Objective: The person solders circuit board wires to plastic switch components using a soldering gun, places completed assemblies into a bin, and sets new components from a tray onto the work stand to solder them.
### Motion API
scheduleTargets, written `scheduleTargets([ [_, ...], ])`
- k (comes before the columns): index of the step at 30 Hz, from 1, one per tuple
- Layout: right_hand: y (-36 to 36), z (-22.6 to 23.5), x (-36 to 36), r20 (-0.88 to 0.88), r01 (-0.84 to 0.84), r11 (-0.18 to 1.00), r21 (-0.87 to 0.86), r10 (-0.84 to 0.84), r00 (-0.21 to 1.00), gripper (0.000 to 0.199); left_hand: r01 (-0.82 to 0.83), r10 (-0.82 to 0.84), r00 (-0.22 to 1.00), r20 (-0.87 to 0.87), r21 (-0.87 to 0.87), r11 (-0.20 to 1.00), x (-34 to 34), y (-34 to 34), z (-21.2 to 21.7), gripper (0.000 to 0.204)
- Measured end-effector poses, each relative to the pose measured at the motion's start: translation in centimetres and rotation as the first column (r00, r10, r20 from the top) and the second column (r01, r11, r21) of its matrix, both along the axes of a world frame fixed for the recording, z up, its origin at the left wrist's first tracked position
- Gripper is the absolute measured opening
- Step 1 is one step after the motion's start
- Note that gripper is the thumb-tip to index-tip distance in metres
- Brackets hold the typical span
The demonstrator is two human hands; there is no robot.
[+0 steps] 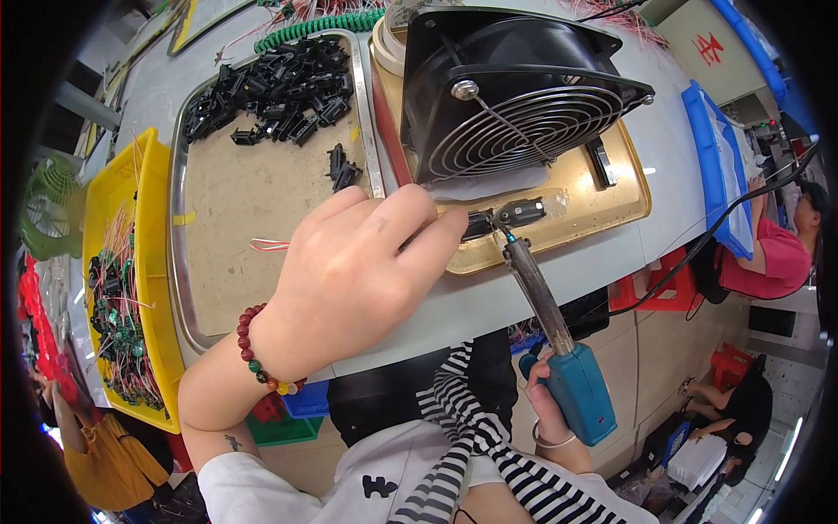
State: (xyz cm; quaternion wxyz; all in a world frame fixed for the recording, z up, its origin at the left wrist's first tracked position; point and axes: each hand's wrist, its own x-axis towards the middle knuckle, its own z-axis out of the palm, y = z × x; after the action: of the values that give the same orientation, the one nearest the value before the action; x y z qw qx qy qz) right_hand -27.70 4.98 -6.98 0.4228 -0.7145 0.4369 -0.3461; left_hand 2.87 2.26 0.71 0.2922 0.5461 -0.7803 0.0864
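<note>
Soldering gun (567, 362), teal-handled, slants up from lower right of centre, tip at two small black parts (526, 210) mid-frame on the gold tray (602, 223). Right hand (552, 417) wraps round the handle. Left hand (353, 262) at centre, fingers bent and narrow by the left part; fingertips partly hidden, can't tell what they pinch. Red-and-white wire (269, 244) sticks out left of that hand. Black fan (515, 54) upper centre; steel-rimmed tray (227, 253) with heap of black pieces (284, 92) upper left; yellow bin (155, 288) far left.
</note>
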Motion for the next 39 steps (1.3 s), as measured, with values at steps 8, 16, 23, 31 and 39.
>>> scheduleTargets([
  [8,0.7,1.3,2.2,0.105,0.091,0.994,0.056,-0.096,0.990,0.022,-0.006,0.006,1.000,0.011,-0.006,1.000,0.0,0.0,-0.3,0.031],
  [16,0.7,1.6,2.4,0.103,0.076,0.997,0.023,-0.078,0.992,0.022,-0.005,0.005,1.000,0.007,-0.013,1.000,0.0,0.0,-0.2,0.030],
  [23,1.3,0.8,1.1,0.172,0.076,0.996,0.050,-0.084,0.981,0.035,-0.004,0.004,1.000,0.015,-0.006,1.000,0.0,0.0,-0.2,0.029],
  [31,1.1,1.0,1.7,0.306,0.095,0.980,0.174,-0.145,0.941,0.047,-0.010,0.011,1.000,0.016,-0.014,1.000,0.0,0.0,-0.3,0.030],
  [39,1.1,0.9,1.7,0.318,0.091,0.980,0.178,-0.145,0.937,0.048,-0.006,0.006,1.000,0.026,-0.004,1.000,0.0,0.0,-0.2,0.031],
])
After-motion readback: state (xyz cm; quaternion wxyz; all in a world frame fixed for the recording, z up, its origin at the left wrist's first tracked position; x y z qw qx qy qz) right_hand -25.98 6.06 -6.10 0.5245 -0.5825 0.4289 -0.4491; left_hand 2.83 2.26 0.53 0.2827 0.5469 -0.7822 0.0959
